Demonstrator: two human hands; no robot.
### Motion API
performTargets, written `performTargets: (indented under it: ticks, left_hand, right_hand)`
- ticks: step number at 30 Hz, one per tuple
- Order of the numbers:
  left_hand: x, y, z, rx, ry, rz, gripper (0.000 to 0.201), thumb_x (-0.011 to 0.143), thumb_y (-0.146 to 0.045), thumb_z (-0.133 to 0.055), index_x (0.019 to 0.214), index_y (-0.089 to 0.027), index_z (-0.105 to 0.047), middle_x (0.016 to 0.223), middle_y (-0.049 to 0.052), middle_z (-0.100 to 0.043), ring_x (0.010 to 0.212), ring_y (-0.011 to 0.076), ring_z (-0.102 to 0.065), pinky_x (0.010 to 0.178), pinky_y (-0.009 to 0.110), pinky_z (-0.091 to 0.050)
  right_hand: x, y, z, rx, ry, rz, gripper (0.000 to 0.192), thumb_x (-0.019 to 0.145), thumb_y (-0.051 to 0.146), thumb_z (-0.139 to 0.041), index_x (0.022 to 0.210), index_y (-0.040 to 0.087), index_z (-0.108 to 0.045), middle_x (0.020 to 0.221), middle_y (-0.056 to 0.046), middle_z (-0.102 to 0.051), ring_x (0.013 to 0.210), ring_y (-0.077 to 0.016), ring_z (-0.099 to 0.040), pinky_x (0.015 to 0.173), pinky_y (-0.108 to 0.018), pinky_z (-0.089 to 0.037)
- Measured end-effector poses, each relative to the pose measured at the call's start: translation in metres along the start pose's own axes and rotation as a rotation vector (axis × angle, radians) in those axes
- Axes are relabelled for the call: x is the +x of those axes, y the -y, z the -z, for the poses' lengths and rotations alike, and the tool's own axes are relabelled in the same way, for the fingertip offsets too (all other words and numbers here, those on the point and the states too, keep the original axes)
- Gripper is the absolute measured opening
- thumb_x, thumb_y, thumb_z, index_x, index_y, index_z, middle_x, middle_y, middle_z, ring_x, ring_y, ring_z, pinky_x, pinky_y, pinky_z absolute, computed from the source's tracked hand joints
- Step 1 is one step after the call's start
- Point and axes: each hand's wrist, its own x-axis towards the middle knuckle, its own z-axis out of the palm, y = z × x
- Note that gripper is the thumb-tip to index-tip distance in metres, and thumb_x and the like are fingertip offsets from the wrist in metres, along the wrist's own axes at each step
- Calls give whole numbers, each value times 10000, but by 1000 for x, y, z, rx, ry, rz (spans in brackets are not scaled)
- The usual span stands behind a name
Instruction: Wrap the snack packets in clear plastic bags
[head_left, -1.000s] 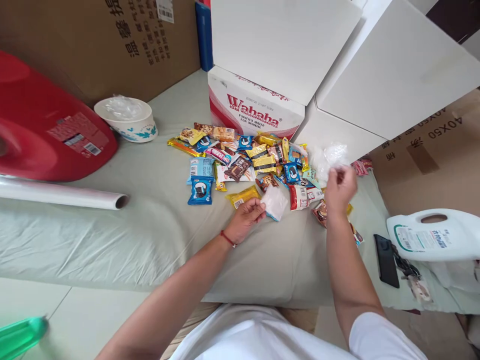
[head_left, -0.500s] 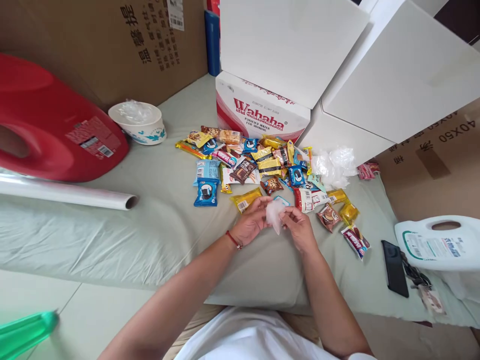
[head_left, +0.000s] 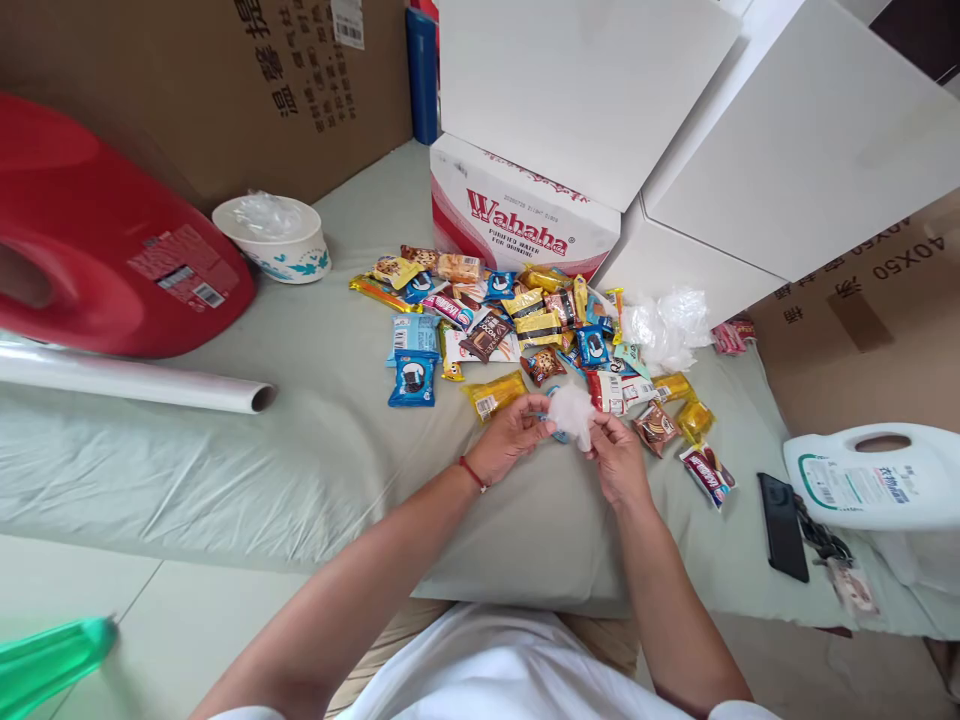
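My left hand (head_left: 510,438) and my right hand (head_left: 619,460) meet over the pale green sheet, both pinching a small clear plastic bag (head_left: 572,410) between them. A blue-edged packet shows just under the bag. Directly beyond lies a spread of wrapped snacks (head_left: 517,320): blue biscuit packs (head_left: 412,378), yellow packets, brown chocolate bars. A few more snacks (head_left: 694,450) lie to the right of my right hand. A crumpled heap of clear bags (head_left: 667,325) sits at the right end of the spread.
A red jug (head_left: 97,250) and a roll of clear film (head_left: 135,385) lie at left, a white bowl (head_left: 274,240) behind. A Wahaha carton (head_left: 525,220) and white boxes stand at the back. A black phone (head_left: 782,525) and white jug (head_left: 877,480) rest at right.
My right hand came back from the heap of clear bags to join the left hand. Both hands now hold the small clear bag, raised slightly toward the snacks.
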Motion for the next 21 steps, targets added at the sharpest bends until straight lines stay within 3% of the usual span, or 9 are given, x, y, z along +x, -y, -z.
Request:
performTargets:
  ticks: [3,5,8,11,13,15,18,21]
  left_hand:
    - [1,0,2,3,-41,4,509,685,-548,-885,772,-173,-553,627,-74,-464,508,43,-306,459,208,-202]
    - [2,-3,4,-47,-32,22,522,676,-538,-893,754,-179,-521,621,-71,-474,516,47,-325,458,203,-194]
    - [1,-8,4,-84,-3,66,544,640,-526,-917,759,-174,-520,673,-44,-551,538,47,-375,459,195,-200]
    - [1,-11,2,-47,30,96,552,632,-535,-920,758,-169,-525,657,-39,-567,534,47,-397,465,197,-204]
    - [0,-10,1,-16,43,102,560,624,-549,-919,750,-167,-529,635,-42,-568,519,45,-393,465,202,-197]
    - [0,-10,2,-7,43,98,567,615,-562,-918,736,-167,-530,625,-42,-568,510,43,-387,466,207,-194]
    - [-1,-11,5,-34,31,88,557,634,-573,-905,733,-168,-535,636,-38,-569,520,49,-404,480,212,-221]
    - [0,-12,5,-74,55,91,527,659,-559,-897,744,-158,-566,655,-28,-568,543,58,-431,503,219,-249]
  right_hand:
    - [-1,0,2,-89,-42,47,392,719,545,-809,864,195,-709,595,41,-551,521,-118,-432,475,-247,-337]
    - [9,9,14,-168,-214,187,394,759,554,-777,880,188,-697,615,38,-556,529,-117,-438,491,-248,-350]
    - [49,43,43,-287,-536,485,428,880,598,-640,993,187,-669,722,6,-605,612,-144,-527,561,-267,-427]
    - [109,87,65,-436,-639,687,435,961,579,-524,1099,184,-644,859,-49,-653,778,-192,-619,681,-318,-501]
    - [139,109,69,-577,-514,606,386,939,527,-580,1060,169,-658,867,-67,-668,766,-203,-625,693,-346,-511]
    - [148,117,64,-662,-394,512,370,904,494,-637,1069,164,-667,897,-75,-683,701,-186,-612,677,-354,-514]
    - [112,100,45,-579,-231,496,386,895,529,-653,1108,208,-683,960,-62,-697,692,-164,-603,667,-329,-518]
    - [50,63,24,-248,148,200,431,870,632,-658,1029,236,-718,975,-62,-711,740,-174,-613,611,-299,-521]
